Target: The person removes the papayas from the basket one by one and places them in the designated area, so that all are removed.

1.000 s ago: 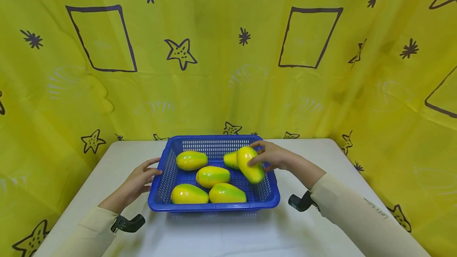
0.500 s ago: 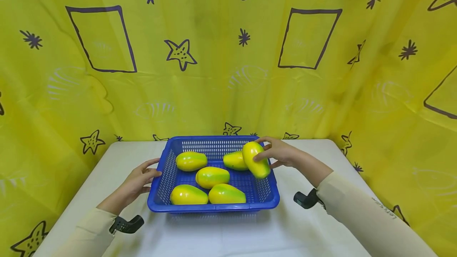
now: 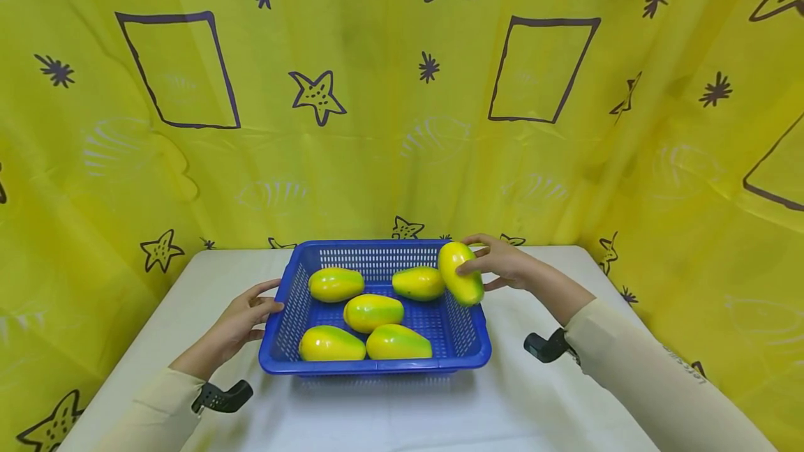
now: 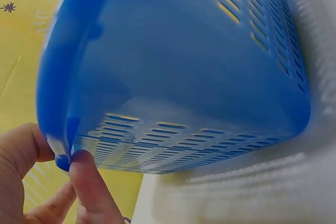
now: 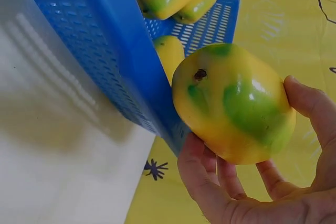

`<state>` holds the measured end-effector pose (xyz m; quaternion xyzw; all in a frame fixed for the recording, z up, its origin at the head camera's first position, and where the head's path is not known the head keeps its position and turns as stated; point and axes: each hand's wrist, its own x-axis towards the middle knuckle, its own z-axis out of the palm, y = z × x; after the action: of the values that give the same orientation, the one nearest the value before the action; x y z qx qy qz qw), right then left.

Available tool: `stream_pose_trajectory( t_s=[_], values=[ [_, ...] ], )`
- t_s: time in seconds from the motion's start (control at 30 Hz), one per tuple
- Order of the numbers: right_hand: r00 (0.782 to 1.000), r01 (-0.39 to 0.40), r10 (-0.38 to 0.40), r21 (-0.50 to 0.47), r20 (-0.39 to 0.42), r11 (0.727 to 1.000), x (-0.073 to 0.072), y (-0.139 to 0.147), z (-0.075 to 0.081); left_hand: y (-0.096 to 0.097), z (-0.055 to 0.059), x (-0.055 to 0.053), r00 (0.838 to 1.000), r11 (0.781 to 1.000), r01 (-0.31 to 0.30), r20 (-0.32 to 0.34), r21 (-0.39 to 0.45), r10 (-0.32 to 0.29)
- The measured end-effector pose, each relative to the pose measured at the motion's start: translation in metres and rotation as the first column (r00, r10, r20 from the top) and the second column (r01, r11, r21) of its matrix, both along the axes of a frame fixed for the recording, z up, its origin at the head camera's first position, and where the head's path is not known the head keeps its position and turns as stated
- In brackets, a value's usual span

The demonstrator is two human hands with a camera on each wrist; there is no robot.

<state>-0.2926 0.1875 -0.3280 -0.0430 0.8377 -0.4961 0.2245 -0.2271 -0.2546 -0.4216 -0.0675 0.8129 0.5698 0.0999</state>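
A blue plastic basket [image 3: 377, 365] with slotted walls stands on the table and holds several yellow-green mangoes, one [image 3: 373, 313] near its middle. My left hand [image 3: 241, 318] grips the basket's left rim; in the left wrist view the rim [image 4: 52, 93] lies between the thumb and fingers. In my right hand [image 3: 502, 262] is another mango [image 3: 461, 274], lifted above the basket's right rim and tilted. The right wrist view shows the thumb on one side of this mango [image 5: 236, 103] and the fingers on the other, with its dark stem spot facing the camera.
A white table [image 3: 540, 396] extends around the basket on both sides and in front. Behind and beside it hangs a yellow curtain [image 3: 377, 173] with dark star and frame drawings. Each forearm carries a dark wrist camera, the right one [image 3: 545, 346] just above the table.
My right hand has carried the mango up and to the right, from inside the basket to over its right rim. The mango behind it is now uncovered. My left hand stays at the rim.
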Motion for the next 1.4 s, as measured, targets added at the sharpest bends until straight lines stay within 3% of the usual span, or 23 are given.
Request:
stream_pose_trajectory(
  t_s=[1.4],
  values=[
    [0.993,0.115,-0.115,-0.012,0.001,0.993,-0.021,0.037,-0.011,0.001,0.0,0.003,1.0,1.0,-0.004,-0.031,-0.015,0.003]
  ],
)
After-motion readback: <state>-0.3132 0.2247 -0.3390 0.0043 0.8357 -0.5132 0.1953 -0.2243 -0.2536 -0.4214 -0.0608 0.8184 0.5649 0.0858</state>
